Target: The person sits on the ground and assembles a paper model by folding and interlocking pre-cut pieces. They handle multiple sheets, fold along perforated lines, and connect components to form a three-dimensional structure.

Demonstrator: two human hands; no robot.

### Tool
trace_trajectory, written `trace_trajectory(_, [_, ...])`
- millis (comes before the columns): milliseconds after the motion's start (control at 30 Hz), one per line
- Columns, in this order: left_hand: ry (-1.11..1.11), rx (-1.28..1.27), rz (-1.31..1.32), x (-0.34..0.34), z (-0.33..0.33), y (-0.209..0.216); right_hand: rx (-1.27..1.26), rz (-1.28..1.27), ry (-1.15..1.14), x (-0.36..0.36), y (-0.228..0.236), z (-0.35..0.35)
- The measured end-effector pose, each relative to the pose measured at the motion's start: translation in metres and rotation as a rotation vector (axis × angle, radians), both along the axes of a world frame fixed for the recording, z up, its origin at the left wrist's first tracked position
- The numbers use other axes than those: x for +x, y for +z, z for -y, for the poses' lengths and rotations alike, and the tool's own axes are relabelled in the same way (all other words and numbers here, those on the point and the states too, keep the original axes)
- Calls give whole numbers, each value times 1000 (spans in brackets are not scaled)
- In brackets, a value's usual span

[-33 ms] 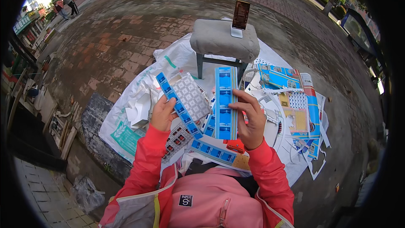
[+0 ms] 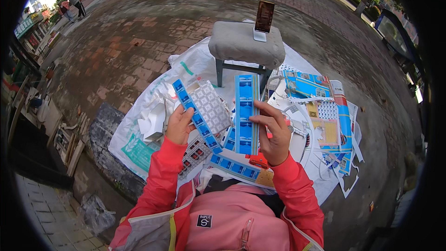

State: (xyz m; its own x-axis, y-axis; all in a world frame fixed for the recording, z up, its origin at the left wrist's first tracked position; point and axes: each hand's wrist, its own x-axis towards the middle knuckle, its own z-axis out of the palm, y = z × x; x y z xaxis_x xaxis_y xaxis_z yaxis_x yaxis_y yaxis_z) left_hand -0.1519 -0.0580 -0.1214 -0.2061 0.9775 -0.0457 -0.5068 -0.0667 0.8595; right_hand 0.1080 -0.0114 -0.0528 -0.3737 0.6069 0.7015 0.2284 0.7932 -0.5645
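Observation:
My left hand (image 2: 180, 125) is closed on a narrow blue printed strip (image 2: 197, 115), pinching it near the middle so it slants down toward the right. In my right hand (image 2: 275, 132), a wider blue printed strip (image 2: 244, 111) with yellow edge lines stands nearly upright, gripped along its right edge. The two strips are apart. Behind the narrow one lies a panel with a white lattice pattern (image 2: 209, 104). Below my hands are another blue printed strip (image 2: 234, 167) and a small red object (image 2: 258, 160), partly hidden by my right wrist.
A grey padded stool (image 2: 241, 42) stands ahead, bearing a phone on a stand (image 2: 264, 18). Cut printed sheets (image 2: 309, 86) and white paper scraps (image 2: 320, 162) lie at right on a white woven sheet (image 2: 127, 135). White folded pieces (image 2: 152, 121) sit at left. A dark stone slab (image 2: 109, 132) borders the sheet.
The wider strip and my right fingers have shifted very slightly left. My left hand and the narrow strip have hardly moved.

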Motion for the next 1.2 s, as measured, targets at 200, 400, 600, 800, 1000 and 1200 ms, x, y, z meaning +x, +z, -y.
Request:
trace_trajectory(200, [-17, -27, -35, 10, -2, 8, 40, -17, -44, 4, -1, 5])
trace_trajectory(400, [-76, -38, -22, 25, -4, 14, -3, -72, -33, 10, -3, 7])
trace_trajectory(600, [-105, -30, -18, 32, -3, 17, 11, -83, -73, 13, -5, 7])
trace_trajectory(800, [-55, 35, -21, 31, -4, 10, -265, -111, -139, 10, -2, 17])
trace_trajectory(1000, [32, 57, -164, 24, -10, 11, -59, -82, -283, -11, 7, 13])
trace_trajectory(1200, [-42, -34, -80, 16, -18, 23, 174, 53, 31, -40, 7, 0])
